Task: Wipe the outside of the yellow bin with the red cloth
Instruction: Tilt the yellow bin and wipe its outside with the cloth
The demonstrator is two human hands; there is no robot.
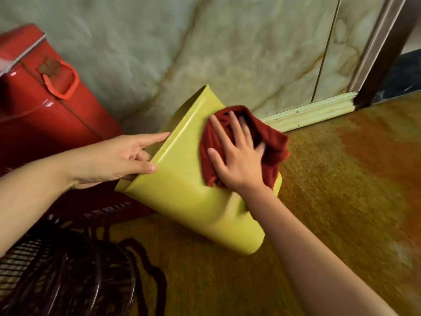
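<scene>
Bin (182,190) tilted on the floor (330,179) by the wall. Left hand (109,158) grips its rim, seemingly thumb outside. Right hand (237,160), fingers spread, presses the cloth (271,137) flat against the side.

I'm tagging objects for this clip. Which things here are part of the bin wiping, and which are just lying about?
Part of the job:
yellow bin
red cloth
left hand, steadying the rim
right hand, pressing the cloth flat

Just lying about:
red case with orange handle
dark wire basket
</scene>
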